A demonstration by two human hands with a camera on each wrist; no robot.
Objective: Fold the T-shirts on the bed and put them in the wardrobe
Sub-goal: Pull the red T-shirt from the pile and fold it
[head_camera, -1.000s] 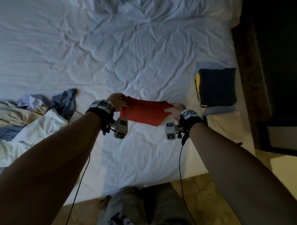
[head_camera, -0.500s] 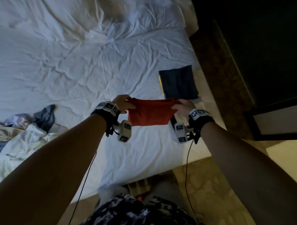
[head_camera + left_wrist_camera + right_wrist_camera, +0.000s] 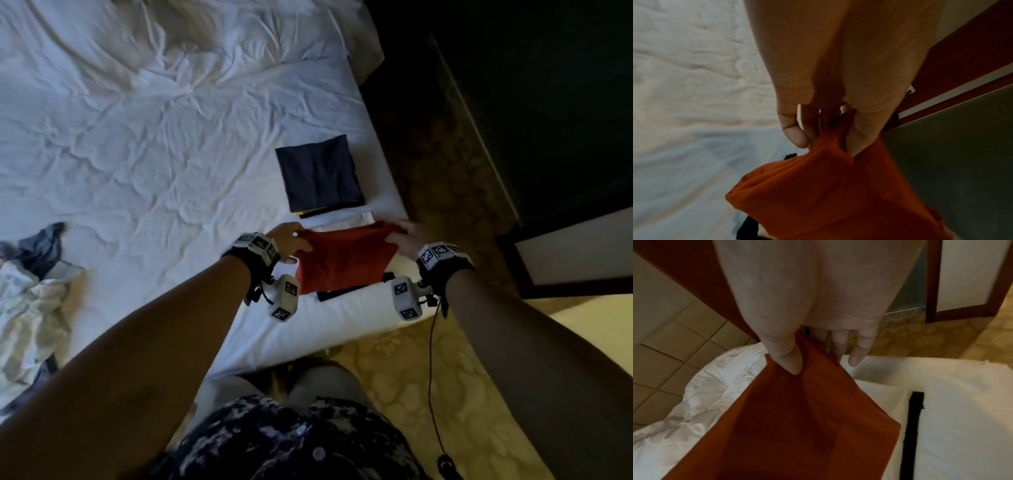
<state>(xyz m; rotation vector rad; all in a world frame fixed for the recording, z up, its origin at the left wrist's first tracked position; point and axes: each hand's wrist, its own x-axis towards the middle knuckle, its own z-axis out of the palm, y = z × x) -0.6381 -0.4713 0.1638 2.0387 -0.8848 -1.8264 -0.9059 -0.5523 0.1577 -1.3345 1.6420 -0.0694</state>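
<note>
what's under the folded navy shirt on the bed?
Under the navy shirt a yellow edge and a black layer show, then a white folded piece on the bed sheet. How many garments are stacked and what they are is covered.

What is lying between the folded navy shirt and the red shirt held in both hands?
In the head view, a folded white garment lies between the navy shirt and the red shirt.
</note>
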